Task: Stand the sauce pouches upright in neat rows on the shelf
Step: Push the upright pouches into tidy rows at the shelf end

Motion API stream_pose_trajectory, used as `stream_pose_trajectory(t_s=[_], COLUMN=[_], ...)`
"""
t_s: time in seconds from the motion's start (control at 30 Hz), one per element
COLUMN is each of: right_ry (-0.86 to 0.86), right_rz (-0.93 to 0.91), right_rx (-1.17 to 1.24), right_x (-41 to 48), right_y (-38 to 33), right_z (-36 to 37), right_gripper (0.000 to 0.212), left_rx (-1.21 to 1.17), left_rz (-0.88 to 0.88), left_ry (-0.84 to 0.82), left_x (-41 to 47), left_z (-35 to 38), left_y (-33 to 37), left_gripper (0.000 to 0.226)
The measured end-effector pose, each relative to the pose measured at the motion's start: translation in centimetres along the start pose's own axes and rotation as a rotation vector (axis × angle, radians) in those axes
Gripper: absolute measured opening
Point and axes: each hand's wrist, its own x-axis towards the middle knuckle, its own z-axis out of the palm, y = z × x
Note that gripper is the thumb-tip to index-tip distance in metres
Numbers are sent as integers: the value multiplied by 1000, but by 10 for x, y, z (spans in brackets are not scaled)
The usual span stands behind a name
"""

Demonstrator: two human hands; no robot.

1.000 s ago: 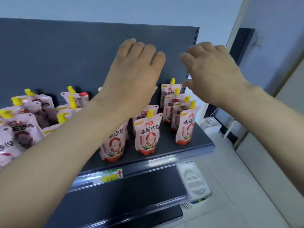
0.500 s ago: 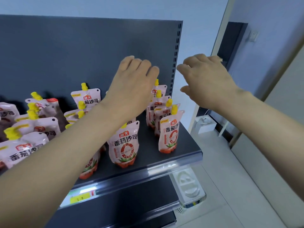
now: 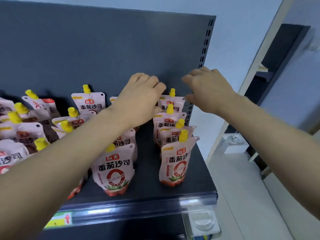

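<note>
Pink sauce pouches with yellow caps stand on the dark shelf (image 3: pixel 149 191). A right-hand row runs from a front pouch (image 3: pixel 176 161) back to a rear pouch (image 3: pixel 171 103) against the back panel. A second row starts with a front pouch (image 3: pixel 114 168). At the left, several pouches (image 3: pixel 31 129) lean in a jumble. My left hand (image 3: pixel 140 99) reaches over the middle row, fingers curled down beside the rear pouch; what its fingertips touch is hidden. My right hand (image 3: pixel 207 89) hovers above the rear of the right row, fingers bent, holding nothing.
The slotted shelf upright (image 3: pixel 204 54) rises just behind my right hand. The shelf's front rail carries a yellow-green price tag (image 3: pixel 60 220). A white object (image 3: pixel 202 222) lies on the floor below. A dark doorway (image 3: pixel 280 66) is at the right.
Both hands have come lower toward the back of the pouch rows. The view has shifted, so the shelf now sits more central and the left jumble shows more.
</note>
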Motion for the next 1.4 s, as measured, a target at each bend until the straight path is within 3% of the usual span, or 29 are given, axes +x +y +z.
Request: stream_pose_trajectory(t_s=[0.27,0.43,0.57,0.7,0.8,0.87,1.03,1.27,1.4], right_ry=[-73,-162,-235,-295,-320,-319,-281,-292,-280], right_rz=[-202,-235,-194,-174,-140,-129,-89,-66,-65], right_rx=[92,217,240,253,294,329,342,349,316], right_x=[47,72,84,89,92,94,95,92,85], right_y=[42,44,44,41,38,37,37,36,35], right_z=[57,88,109,120,124,125,127,125,120], right_gripper=[41,44,35,15,43,48,48,46,26], left_rx=[-141,-165,-188,-204,-253,-279,-305,-355,-333], left_rz=[-143,-174,-185,-231,-289,-311,-331,-353,-343], left_ry=[-272,-363,-402,-445,-458,-452,-383,-351,-359], left_x=[40,49,52,55,57,58,60,64,64], left_z=[38,55,65,73,77,78,83,85,85], left_y=[10,13,13,13,11,11,10,14,16], left_gripper=[57,40,18,28,38,35,22,26,30])
